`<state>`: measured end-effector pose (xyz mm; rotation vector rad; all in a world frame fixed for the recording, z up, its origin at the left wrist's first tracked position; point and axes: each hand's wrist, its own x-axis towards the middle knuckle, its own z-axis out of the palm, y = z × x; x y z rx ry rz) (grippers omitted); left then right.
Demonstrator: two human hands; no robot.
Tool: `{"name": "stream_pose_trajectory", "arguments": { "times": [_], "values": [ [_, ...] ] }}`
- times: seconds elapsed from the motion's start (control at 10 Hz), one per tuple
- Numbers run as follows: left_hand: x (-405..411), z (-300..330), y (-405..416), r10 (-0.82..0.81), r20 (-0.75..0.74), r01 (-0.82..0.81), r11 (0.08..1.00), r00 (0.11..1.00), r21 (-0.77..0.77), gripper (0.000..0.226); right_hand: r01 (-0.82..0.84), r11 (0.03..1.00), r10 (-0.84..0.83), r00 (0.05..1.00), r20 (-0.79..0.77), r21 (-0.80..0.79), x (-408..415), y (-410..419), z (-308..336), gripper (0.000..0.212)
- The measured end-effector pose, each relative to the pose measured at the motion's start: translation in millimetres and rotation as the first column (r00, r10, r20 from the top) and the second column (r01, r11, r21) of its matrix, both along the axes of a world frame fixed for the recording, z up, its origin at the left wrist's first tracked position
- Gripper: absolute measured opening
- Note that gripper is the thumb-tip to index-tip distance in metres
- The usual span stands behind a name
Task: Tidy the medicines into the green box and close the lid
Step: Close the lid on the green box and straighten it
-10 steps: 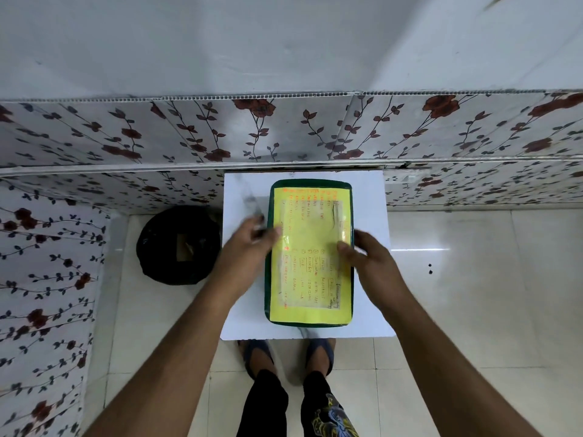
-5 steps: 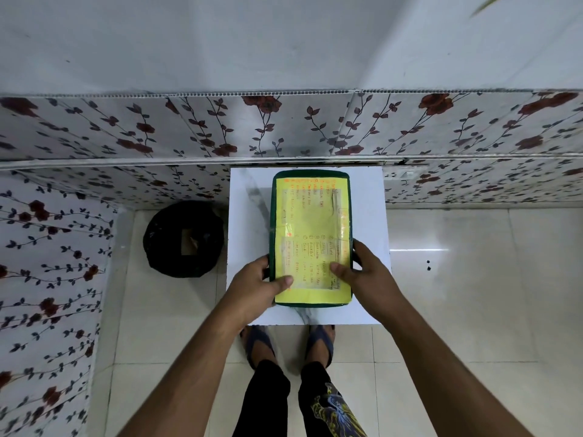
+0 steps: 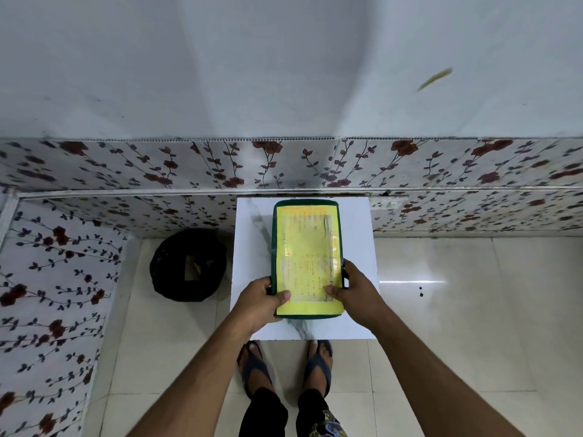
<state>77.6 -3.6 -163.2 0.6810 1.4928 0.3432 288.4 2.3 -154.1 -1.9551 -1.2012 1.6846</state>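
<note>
The green box (image 3: 306,258) sits lengthwise on the small white table (image 3: 356,234) in the centre of the frame, its far end close to the flowered wall panel, and its lid, covered by a yellow sheet (image 3: 307,247) with orange writing, lies flat over it. No loose medicines show on the table, so by my reading the tidying is done and the lid is down; what may remain is pressing the near end home or fastening a catch, though no catch can be made out clearly. Both hands grasp the near end of the box: the left hand (image 3: 260,299) wraps the left edge with its thumb lying on the yellow sheet, and the right hand (image 3: 356,290) grips the right edge with its thumb on top too, beside a small dark part on the box's side. Compared with the picture from 1 second ago, the hands have slid from the middle of the box's long sides down to its near corners; against the one from half a second ago they sit almost the same. A black bin (image 3: 189,264) stands on the floor at the left of the table.
</note>
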Motion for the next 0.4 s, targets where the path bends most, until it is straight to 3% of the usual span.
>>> {"name": "stream_pose_trajectory", "arguments": {
  "times": [0.1, 0.2, 0.4],
  "values": [
    [-9, 29, -3, -0.072, -0.096, 0.074, 0.997, 0.993, 0.027, 0.07, -0.002, 1.0, 0.002, 0.999, 0.04, 0.008, 1, -1, 30, 0.065],
    [-21, 67, -8, -0.043, -0.208, 0.069, 0.99, 0.977, 0.123, 0.078, -0.053, 0.995, 0.042, 0.992, 0.122, 0.087, 0, -4, 71, 0.072],
    [-49, 200, -2, -0.034, -0.352, 0.185, 0.896, 0.935, 0.404, 0.055, -0.267, 0.887, 0.125, 0.924, 0.361, 0.377, -8, -10, 206, 0.065]
  ]
}}
